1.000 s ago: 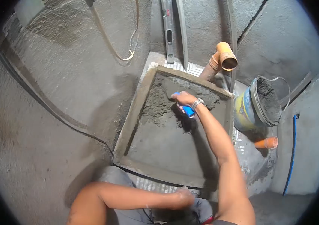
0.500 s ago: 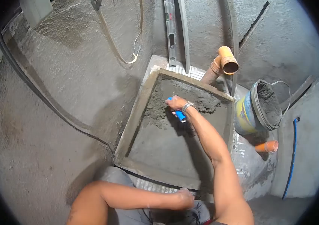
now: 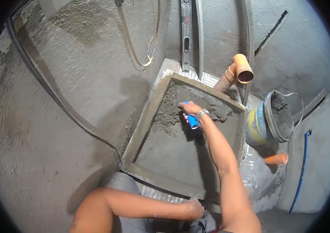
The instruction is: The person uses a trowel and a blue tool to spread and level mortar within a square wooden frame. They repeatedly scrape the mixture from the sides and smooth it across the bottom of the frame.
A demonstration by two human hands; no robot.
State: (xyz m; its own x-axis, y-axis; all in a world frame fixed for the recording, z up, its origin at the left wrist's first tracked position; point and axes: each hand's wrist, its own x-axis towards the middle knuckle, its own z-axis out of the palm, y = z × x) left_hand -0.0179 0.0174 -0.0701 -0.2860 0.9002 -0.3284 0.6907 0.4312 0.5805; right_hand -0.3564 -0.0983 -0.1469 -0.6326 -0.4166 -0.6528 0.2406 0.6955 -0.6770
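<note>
Blue plastic juts from both sides of the right hand (image 3: 190,109), whose fingers wrap closely round a blue-handled hand tool (image 3: 192,122) over the far part of a shallow, four-sided grey tray with raised edges (image 3: 146,120). From where I stand, its working end is hard to make out. Rough, dark-grey mortar (image 3: 167,112) lies lumpy around it; the nearer surface (image 3: 172,155) looks smoother. The left hand (image 3: 194,209) hangs low by the grey trousers (image 3: 124,184), fingers curled; I cannot tell whether they hold anything. More mortar sits in a blue-and-yellow bucket (image 3: 256,124) beside the tray. I'd call this step spreading; the next stroke calls for light, even pressure across the lumps.
</note>
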